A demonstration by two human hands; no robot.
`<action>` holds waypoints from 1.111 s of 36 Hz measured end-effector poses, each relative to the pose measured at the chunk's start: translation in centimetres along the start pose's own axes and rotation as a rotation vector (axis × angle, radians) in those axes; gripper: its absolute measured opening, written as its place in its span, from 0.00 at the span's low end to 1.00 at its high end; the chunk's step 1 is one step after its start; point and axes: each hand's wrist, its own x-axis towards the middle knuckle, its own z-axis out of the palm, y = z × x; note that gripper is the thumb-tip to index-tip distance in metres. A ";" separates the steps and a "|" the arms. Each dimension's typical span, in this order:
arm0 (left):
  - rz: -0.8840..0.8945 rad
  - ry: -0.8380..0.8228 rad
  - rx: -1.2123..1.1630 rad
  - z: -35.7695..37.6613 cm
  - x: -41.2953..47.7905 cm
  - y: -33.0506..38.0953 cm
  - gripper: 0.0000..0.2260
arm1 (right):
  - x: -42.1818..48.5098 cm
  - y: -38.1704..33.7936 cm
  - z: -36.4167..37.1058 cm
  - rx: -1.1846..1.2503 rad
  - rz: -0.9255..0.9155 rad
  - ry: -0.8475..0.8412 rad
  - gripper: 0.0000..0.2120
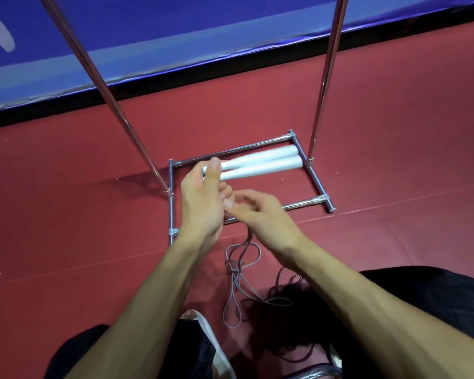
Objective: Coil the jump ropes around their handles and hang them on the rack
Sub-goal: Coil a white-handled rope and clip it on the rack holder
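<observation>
My left hand (203,198) grips the narrow ends of two white jump-rope handles (260,163), held side by side and pointing right, above the rack's base. My right hand (260,217) sits just right of the left one, fingers curled, pinching the thin grey rope (241,258) near the handle ends. The rope drops from my hands in loose tangled loops onto the red floor between my knees. The metal rack (316,176) stands in front of me, with two chrome uprights rising from a rectangular floor frame.
More rope loops (285,294) lie on the floor near my right knee. My shoe (211,340) and dark trousers fill the bottom of the view. A blue padded wall (175,31) with a black edge runs behind the rack.
</observation>
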 end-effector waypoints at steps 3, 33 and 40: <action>0.022 0.029 0.020 -0.4 0.4 0.2 0.13 | 0.4 -0.6 -1.1 -0.314 -0.085 0.062 0.07; 0.241 -0.542 0.707 -4.5 -1.2 0.7 0.08 | 2.9 -4.5 -6.7 -0.514 -0.257 -0.369 0.02; -0.021 -0.480 0.126 -3.8 -1.4 1.0 0.13 | 3.2 -3.0 -6.4 -0.070 -0.009 -0.397 0.04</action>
